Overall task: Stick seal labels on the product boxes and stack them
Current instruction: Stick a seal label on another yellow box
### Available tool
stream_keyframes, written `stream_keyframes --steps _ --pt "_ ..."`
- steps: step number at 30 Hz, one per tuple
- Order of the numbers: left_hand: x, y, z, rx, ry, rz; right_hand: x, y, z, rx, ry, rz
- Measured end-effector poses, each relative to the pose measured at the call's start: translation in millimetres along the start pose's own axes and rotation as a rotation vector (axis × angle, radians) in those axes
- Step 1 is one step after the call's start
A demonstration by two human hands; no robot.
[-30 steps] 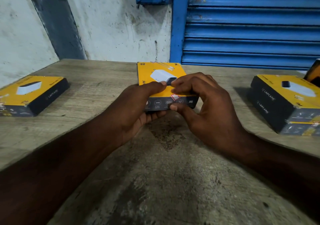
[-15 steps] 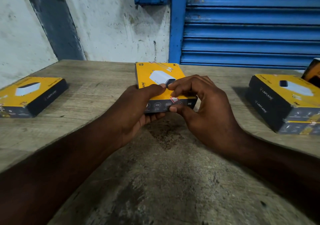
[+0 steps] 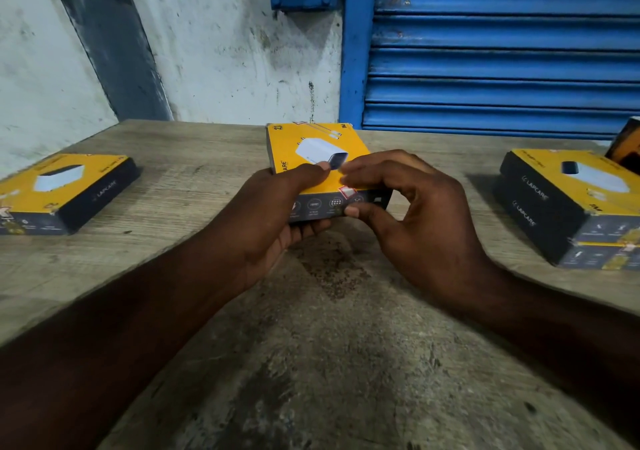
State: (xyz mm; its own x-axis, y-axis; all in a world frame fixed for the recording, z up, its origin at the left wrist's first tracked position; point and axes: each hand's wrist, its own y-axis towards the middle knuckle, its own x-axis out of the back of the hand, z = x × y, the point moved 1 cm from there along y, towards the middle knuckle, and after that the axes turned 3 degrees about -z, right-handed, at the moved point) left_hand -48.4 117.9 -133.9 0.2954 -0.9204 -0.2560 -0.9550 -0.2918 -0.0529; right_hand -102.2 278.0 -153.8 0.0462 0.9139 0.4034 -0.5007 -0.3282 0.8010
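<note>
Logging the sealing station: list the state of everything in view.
Centre box: closed, gripped by left hand.
Seal label: stuck across its near top edge, right hand pinching there.
Left box: closed, lying flat alone.
Right stack: two closed boxes.
Shutter: down.

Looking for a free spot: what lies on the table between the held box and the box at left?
Nothing: the head view shows bare table between the held box and the left box.

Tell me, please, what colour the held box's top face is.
The box is yellow on top, seen best in the head view.
</note>
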Motion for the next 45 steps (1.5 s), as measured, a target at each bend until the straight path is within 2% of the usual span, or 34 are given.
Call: stream_keyframes --steps 10,27,33,45 --pt "-1.3 -1.5 1.0 -0.005 0.020 0.010 -1.7 -0.3 -1.4 -0.038 0.091 -0.023" --pt "-2.7 -1.6 1.5 -0.003 -0.002 -0.009 -1.7 -1.5 4.7 -0.139 0.092 -0.024" --pt "-2.5 -0.9 2.3 -0.006 0.007 -0.015 -1.8 -1.3 0.0 -0.047 0.037 -0.016" --pt "-3.9 -0.3 6.3 -0.027 0.021 -0.008 -2.5 -1.8 0.1 -0.089 0.089 -0.013"
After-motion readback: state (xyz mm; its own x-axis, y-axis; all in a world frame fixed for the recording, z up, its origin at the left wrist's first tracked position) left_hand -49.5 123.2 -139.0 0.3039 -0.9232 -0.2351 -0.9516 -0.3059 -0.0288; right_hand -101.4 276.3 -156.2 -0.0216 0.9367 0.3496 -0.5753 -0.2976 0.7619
